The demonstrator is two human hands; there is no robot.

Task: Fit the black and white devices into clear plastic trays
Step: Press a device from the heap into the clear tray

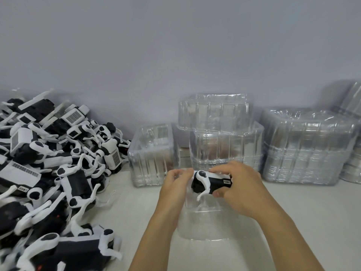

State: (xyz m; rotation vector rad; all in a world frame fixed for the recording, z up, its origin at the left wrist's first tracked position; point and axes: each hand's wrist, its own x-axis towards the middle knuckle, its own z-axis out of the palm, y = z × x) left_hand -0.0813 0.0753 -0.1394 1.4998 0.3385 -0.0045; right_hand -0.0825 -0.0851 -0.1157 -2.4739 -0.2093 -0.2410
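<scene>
Now both hands, left hand and right hand, grip one device above a clear tray; its thin white legs could snag on the rim.

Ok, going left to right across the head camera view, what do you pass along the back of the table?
Device pile → small tray stack → middle tray stack, topped by a loose tray → big tray stack → more trays at the right edge.
</scene>
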